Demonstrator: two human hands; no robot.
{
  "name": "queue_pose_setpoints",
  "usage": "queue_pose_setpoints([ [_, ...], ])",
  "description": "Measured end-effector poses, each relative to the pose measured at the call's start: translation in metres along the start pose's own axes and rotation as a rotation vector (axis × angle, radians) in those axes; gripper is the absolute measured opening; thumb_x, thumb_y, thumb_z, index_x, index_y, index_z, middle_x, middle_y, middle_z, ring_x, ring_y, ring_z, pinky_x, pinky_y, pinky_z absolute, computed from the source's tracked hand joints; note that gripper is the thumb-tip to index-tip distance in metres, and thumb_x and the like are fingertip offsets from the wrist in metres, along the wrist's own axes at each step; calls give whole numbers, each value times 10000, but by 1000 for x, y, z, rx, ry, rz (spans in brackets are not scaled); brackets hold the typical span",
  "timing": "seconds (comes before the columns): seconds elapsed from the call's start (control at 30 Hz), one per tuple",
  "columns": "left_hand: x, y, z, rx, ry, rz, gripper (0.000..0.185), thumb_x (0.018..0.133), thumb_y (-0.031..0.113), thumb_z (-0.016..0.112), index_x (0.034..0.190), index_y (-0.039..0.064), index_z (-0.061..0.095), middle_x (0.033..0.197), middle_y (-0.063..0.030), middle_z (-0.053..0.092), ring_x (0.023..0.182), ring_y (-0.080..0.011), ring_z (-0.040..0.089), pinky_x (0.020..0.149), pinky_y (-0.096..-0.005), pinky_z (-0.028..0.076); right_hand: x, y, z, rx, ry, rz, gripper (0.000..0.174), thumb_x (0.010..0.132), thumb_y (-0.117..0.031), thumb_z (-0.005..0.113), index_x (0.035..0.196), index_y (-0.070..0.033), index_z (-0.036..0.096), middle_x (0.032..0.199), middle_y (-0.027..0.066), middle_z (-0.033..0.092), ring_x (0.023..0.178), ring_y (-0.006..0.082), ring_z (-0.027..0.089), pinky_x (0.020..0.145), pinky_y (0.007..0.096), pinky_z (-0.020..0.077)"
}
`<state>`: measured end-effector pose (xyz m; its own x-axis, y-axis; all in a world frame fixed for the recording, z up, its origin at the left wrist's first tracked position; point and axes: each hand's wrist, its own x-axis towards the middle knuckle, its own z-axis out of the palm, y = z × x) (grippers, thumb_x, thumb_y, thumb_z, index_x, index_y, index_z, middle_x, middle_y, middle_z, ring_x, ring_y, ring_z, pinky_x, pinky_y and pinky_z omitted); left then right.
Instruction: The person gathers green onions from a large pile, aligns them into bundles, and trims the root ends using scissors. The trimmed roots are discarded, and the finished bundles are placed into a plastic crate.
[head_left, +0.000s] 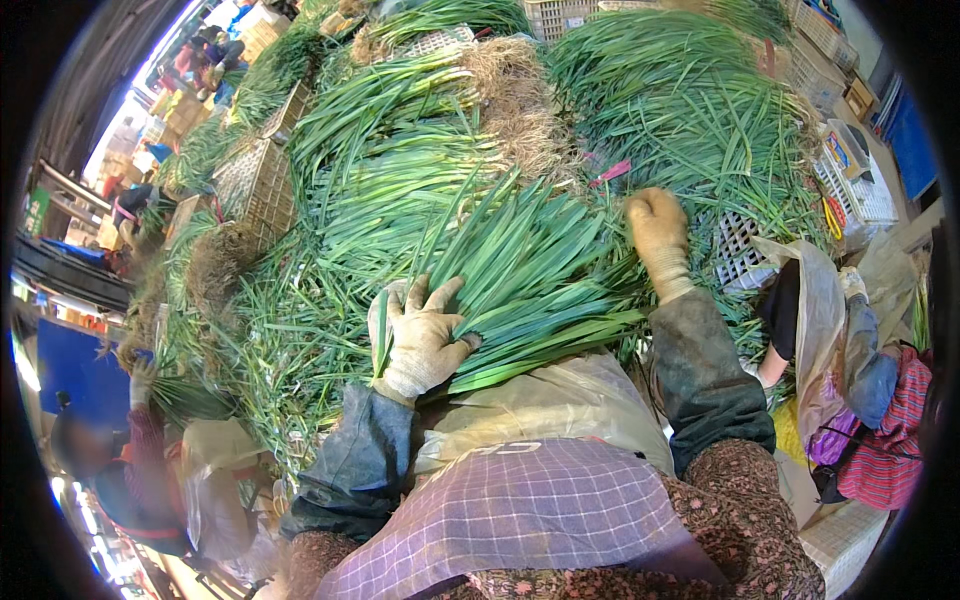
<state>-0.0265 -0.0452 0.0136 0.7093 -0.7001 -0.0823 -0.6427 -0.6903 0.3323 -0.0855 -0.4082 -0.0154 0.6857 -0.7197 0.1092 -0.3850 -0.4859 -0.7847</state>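
Note:
Long flat green leaves of a leek-like vegetable (540, 262) lie fanned out in front of me, across a plastic sheet on my lap (540, 405). My left hand (422, 337), in a pale work glove, rests on their left side with its fingers spread. One leaf runs along the back of that hand. My right hand (658, 225), also gloved, is curled into a fist just beyond the right end of the leaves. Whether it holds anything is hidden. Close to this fist lies a pink strip (611, 172).
Rooted bunches (405, 157) pile up ahead, their dry fibrous roots (525, 105) towards the middle. More bunches (675, 97) stand at the right, above a plastic crate (739, 244). Co-workers sit close on the left (142, 480) and right (877, 397). Orange-handled scissors (832, 216) lie at the right.

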Motion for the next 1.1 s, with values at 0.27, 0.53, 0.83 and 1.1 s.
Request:
queue_pose_setpoints([
  [0.27,3,5,-3,-4,-22,7,283,764,338,875,1022,225,849,1639,-21,473,1548,-470,260,1248,-700,40,-20,23,-29,-348,-27,-402,391,811,-122,816,1195,-121,743,1219,117,672,1160,343,608,1013,478,510],
  [0.53,2,2,-1,-7,-59,28,314,784,368,865,1055,210,843,1652,-55,439,1558,-483,219,1238,-716,49,-45,-24,-13,-139,74,-730,391,796,-163,855,1176,-156,766,1170,80,712,1284,344,568,1097,521,451],
  [0.83,0,4,-6,23,-18,77,347,762,397,867,1012,160,831,1625,-59,471,1539,-453,280,1226,-715,104,-65,-85,4,-234,-116,-1096,844,678,-333,926,1441,-156,612,1190,108,686,1189,313,628,1147,494,411],
  [1.1,-4,-1,4,89,63,161,358,928,445,717,1006,104,794,1592,-82,488,1498,-482,328,1202,-715,147,-66,-61,40,-439,-206,-1166,93,767,-216,746,792,-140,697,725,55,647,859,255,695,1084,490,476],
])
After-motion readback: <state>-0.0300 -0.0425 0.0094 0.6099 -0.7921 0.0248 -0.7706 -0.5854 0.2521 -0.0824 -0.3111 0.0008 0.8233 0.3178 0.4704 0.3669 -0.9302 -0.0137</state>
